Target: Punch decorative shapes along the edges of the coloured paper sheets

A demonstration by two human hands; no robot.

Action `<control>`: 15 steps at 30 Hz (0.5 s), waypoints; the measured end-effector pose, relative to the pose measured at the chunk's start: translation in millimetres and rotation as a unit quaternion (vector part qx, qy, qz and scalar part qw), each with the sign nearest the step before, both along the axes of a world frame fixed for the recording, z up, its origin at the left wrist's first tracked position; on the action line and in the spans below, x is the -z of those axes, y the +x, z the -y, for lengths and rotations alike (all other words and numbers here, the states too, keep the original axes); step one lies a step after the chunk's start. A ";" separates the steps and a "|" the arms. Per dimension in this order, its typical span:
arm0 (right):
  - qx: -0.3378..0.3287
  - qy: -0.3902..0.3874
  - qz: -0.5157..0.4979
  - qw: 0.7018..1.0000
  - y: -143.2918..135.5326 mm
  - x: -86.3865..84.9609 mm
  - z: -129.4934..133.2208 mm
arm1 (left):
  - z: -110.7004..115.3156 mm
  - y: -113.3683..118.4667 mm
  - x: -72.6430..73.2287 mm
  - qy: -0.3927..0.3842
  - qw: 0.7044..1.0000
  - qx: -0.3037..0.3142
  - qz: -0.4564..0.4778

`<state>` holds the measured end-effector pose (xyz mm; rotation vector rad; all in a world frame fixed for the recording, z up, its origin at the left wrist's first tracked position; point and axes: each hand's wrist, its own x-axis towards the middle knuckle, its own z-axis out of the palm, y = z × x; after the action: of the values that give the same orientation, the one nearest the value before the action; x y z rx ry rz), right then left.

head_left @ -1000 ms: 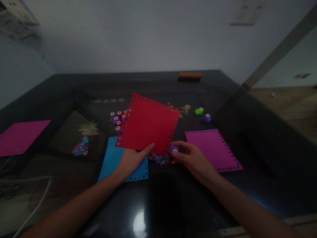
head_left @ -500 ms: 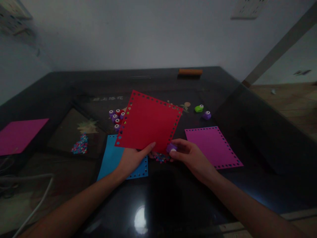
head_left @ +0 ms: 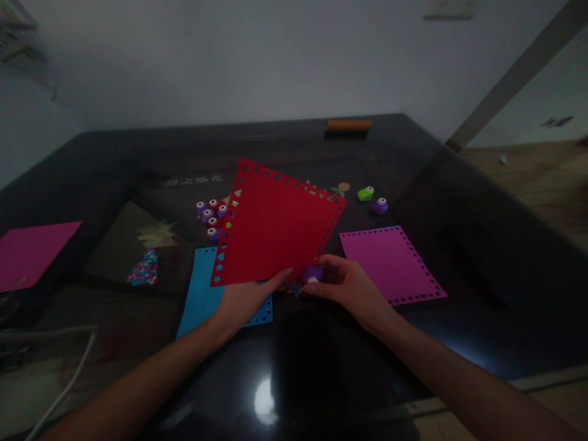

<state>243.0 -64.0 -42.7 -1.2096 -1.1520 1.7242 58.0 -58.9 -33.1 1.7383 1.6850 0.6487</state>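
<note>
A red paper sheet (head_left: 275, 229) with small shapes cut along three edges is tilted above the table. My left hand (head_left: 248, 297) grips its lower edge, thumb on top and fingers hidden beneath. My right hand (head_left: 346, 285) pinches a purple punch (head_left: 312, 274) at the sheet's lower right edge. Small paper bits (head_left: 295, 289) lie below it. Partly under my left hand is a blue sheet (head_left: 197, 300) with punched edges. To the right rests a pink sheet (head_left: 390, 263), punched along its edges.
Several purple and red punches (head_left: 207, 214) cluster behind the red sheet's left edge. A green punch (head_left: 365, 194) and a purple one (head_left: 380, 206) stand back right. Confetti (head_left: 144, 269) and another pink sheet (head_left: 34, 254) lie left. An orange-brown roll (head_left: 348, 125) sits at the back.
The red sheet has turned slightly, and the purple punch in my right hand has shifted a little left along its lower edge. The whole view has moved slightly.
</note>
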 end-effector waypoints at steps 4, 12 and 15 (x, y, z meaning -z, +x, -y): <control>0.001 -0.005 -0.012 1.000 -0.6 0.5 0.6 | -0.5 0.1 0.7 -0.003 1.000 0.010 -0.019; 0.007 -0.018 -0.031 0.999 -0.7 -2.1 1.3 | 0.6 0.5 -8.7 -0.013 0.996 0.045 -0.070; 0.006 -0.021 -0.039 0.999 -1.2 -2.1 0.9 | 0.7 1.4 -9.7 -0.002 0.996 0.037 -0.082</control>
<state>241.8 -64.9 -40.6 -1.1623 -1.0649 1.7793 59.4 -59.6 -23.3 1.8848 1.7193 0.4804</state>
